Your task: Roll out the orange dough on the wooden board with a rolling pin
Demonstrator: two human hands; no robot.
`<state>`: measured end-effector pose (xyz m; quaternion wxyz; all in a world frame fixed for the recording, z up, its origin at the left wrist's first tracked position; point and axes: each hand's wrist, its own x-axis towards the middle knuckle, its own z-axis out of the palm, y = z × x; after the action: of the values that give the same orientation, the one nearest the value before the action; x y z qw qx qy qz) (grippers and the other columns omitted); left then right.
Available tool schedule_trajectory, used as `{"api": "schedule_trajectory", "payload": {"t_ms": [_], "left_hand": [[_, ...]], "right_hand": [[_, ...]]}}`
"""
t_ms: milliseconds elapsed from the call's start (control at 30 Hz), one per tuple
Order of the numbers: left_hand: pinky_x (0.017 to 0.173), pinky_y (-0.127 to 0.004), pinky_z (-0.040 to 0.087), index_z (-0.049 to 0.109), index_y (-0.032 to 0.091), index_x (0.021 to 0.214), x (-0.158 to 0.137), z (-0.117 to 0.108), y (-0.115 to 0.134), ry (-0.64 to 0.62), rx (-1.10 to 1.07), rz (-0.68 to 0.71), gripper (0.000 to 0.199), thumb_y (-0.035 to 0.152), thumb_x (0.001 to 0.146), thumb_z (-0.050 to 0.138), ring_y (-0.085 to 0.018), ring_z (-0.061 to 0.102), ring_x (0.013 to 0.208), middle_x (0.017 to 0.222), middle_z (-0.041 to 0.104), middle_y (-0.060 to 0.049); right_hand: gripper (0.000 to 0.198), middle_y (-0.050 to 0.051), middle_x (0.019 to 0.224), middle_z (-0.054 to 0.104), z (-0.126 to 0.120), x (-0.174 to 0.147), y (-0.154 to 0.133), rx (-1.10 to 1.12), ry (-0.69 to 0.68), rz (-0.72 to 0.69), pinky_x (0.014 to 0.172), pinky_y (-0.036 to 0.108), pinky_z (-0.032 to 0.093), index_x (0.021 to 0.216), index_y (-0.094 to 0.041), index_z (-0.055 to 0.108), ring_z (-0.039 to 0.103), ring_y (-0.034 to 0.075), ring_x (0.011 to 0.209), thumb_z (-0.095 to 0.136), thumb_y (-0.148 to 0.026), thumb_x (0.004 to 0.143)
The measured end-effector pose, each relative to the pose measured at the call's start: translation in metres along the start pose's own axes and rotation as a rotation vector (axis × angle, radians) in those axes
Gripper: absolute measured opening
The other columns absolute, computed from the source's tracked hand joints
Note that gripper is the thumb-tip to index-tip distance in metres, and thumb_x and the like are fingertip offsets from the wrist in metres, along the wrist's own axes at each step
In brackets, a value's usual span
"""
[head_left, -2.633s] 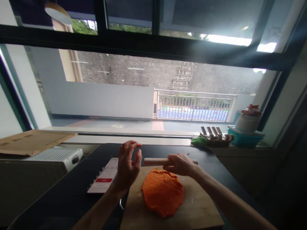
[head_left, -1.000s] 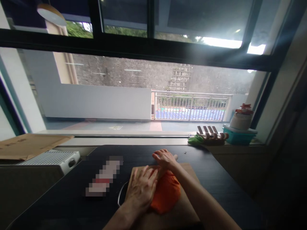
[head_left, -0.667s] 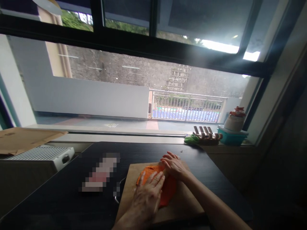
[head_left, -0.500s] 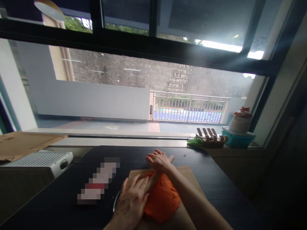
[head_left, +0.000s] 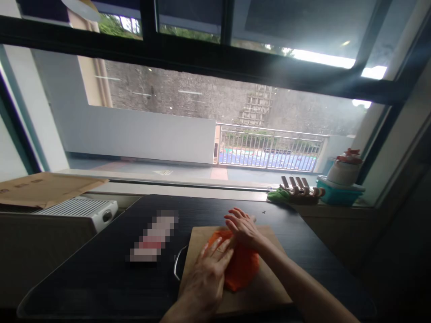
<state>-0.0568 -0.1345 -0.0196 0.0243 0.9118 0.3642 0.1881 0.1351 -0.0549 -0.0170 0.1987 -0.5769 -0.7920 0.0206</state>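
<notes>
A flat, rough-edged sheet of orange dough or clay lies on a wooden board. Across it, on a slant, runs a wooden rolling pin, mostly covered by my hands. My left hand rests palm down over the near end, fingers stretched and a little apart. On the far end sits my right hand, its palm pressing the pin while the fingers reach out past it. A curved metal handle shows at the board's left edge.
The board stands on a dark table. A blurred-out oblong item lies left of the board. Beyond are a heater with cardboard on top, and a windowsill holding a green cloth and a teal box.
Both hands and the rolling pin have shifted right over the orange sheet, covering more of its middle. The camera view has tilted slightly, showing more of the board's left side.
</notes>
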Motion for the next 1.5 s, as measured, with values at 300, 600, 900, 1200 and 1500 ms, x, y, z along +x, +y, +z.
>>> {"api": "schedule_trajectory", "payload": {"t_ms": [300, 600, 900, 1200, 1500], "left_hand": [[0.103, -0.048, 0.036, 0.055, 0.025, 0.128, 0.018, -0.001, -0.022, 0.124, 0.044, -0.227, 0.041, 0.021, 0.091, 0.038, -0.025, 0.052, 0.117, 0.122, 0.063, -0.007], [0.102, -0.043, 0.042, 0.062, 0.026, 0.118, 0.021, -0.003, -0.064, 0.184, -0.072, -0.232, 0.038, 0.029, 0.094, 0.032, -0.021, 0.053, 0.119, 0.118, 0.066, -0.002], [0.105, -0.042, 0.040, 0.053, 0.022, 0.129, 0.004, 0.001, -0.004, 0.131, -0.061, -0.064, 0.041, 0.025, 0.093, 0.035, -0.019, 0.054, 0.120, 0.126, 0.062, -0.005], [0.108, -0.053, 0.029, 0.056, 0.026, 0.126, 0.015, 0.002, -0.019, 0.111, 0.033, -0.162, 0.040, 0.028, 0.093, 0.035, -0.026, 0.040, 0.131, 0.134, 0.056, -0.005], [0.109, -0.053, 0.028, 0.051, 0.027, 0.130, 0.022, -0.012, -0.037, 0.039, -0.035, -0.218, 0.043, 0.025, 0.092, 0.031, -0.024, 0.036, 0.134, 0.135, 0.055, -0.001]], "right_hand": [[0.038, 0.006, 0.132, 0.053, 0.004, 0.021, -0.011, -0.063, 0.014, 0.091, 0.107, 0.039, 0.028, 0.122, -0.024, 0.058, 0.033, 0.022, 0.132, 0.033, -0.034, 0.095], [0.049, 0.014, 0.127, 0.054, 0.018, 0.089, -0.027, 0.005, -0.096, 0.091, 0.099, 0.039, 0.035, 0.126, -0.015, 0.053, 0.043, 0.026, 0.122, 0.040, -0.046, 0.091], [0.041, 0.005, 0.139, 0.047, -0.006, -0.039, 0.004, -0.027, 0.056, 0.013, 0.111, 0.041, 0.024, 0.130, -0.024, 0.051, 0.032, 0.020, 0.134, 0.029, -0.033, 0.097], [0.048, 0.008, 0.146, 0.039, -0.004, -0.009, 0.002, -0.070, -0.086, 0.043, 0.111, 0.043, 0.022, 0.138, -0.021, 0.043, 0.025, 0.022, 0.139, 0.025, -0.040, 0.098], [0.058, 0.010, 0.148, 0.035, 0.008, 0.060, -0.020, 0.028, -0.193, 0.125, 0.108, 0.045, 0.027, 0.141, -0.019, 0.038, 0.024, 0.025, 0.139, 0.030, -0.053, 0.095]]}}
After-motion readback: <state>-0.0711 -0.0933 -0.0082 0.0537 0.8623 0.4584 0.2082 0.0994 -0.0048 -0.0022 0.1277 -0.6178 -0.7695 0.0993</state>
